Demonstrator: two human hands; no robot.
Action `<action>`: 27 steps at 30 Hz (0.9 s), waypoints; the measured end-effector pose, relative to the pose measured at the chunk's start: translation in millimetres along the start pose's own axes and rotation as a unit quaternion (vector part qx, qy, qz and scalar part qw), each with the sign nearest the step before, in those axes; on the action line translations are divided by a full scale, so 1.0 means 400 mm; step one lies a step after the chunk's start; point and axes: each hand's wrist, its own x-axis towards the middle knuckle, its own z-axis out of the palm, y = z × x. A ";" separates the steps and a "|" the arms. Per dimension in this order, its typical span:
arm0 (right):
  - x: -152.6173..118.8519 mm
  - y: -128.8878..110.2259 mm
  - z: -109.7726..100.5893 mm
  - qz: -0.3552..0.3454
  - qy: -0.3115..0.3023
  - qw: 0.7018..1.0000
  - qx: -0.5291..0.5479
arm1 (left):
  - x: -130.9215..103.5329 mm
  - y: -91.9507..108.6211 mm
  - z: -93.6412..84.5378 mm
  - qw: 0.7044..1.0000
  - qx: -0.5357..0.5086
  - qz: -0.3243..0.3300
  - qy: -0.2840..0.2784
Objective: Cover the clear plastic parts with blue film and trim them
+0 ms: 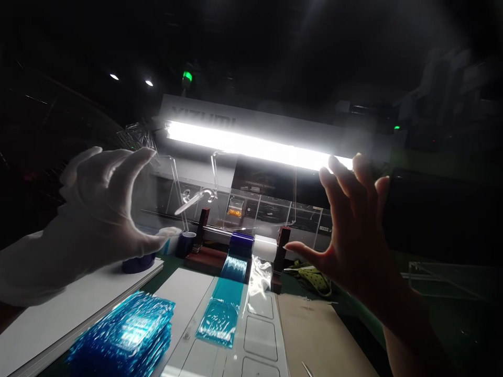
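My left hand (106, 204), in a white glove, is raised at the left with thumb and fingers curved around the left side of a clear plastic part (196, 200). This part is see-through, with thin bright edges and a short stick-like piece in its middle. At its right side is my bare right hand (353, 220), thumb and fingertips spread about the edge. Exact contact points are hard to see through the clear material. Below stands a stack of blue film-covered pieces (129, 330). Blue film (222, 309) runs down from a blue roll (241, 243).
A bright tube lamp (251, 146) spans the back. Beside the blue roll, a white roll (265, 247) sits on a wooden stand (206, 262). A white board (78, 303) lies left, brown cardboard (326, 335) right, with a pointed metal tool (307, 369) on it.
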 end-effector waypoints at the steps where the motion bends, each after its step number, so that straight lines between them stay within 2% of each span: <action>1: -0.003 -0.002 0.000 -0.003 0.000 1.000 -0.001 | -0.008 0.001 0.002 1.000 0.002 0.003 0.004; 6: -0.021 -0.008 -0.002 -0.011 -0.022 1.000 0.004 | -0.033 0.009 0.016 0.999 -0.008 0.043 0.003; 13: -0.028 -0.015 -0.003 -0.025 -0.061 0.998 0.010 | -0.030 0.031 0.033 0.997 -0.005 0.075 -0.015; 20: -0.046 -0.031 0.058 -0.063 -0.129 0.989 0.045 | -0.048 0.060 0.074 0.991 -0.018 0.125 -0.037; 24: -0.086 -0.021 0.094 -0.053 -0.166 0.978 0.116 | -0.083 0.068 0.085 0.988 -0.056 0.099 -0.104; 27: -0.151 -0.023 0.125 -0.011 -0.222 0.947 0.230 | -0.140 0.095 0.091 0.969 -0.159 0.067 -0.178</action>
